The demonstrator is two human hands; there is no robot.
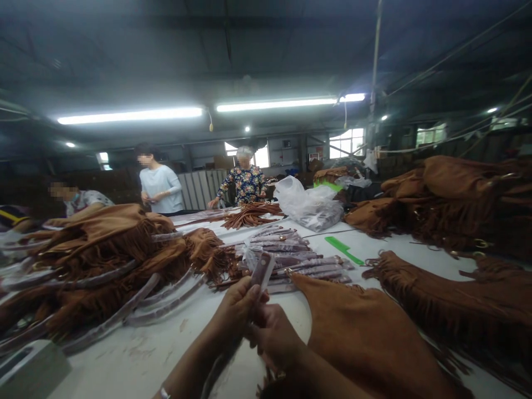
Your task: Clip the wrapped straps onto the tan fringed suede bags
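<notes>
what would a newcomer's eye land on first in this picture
Probably the bright green tool, lying on the white table right of the heaped straps. Next, likely the brown fringed pieces piled at left, with more at right, and the white plastic bag behind the straps. In the middle foreground, the left hand grips a strap end, the right hand close against it.

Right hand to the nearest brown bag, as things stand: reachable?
Probably yes: the brown bag lies beside the right hand with nothing visible between, though that hand looks busy with the wrapped strap in the left hand.
</notes>
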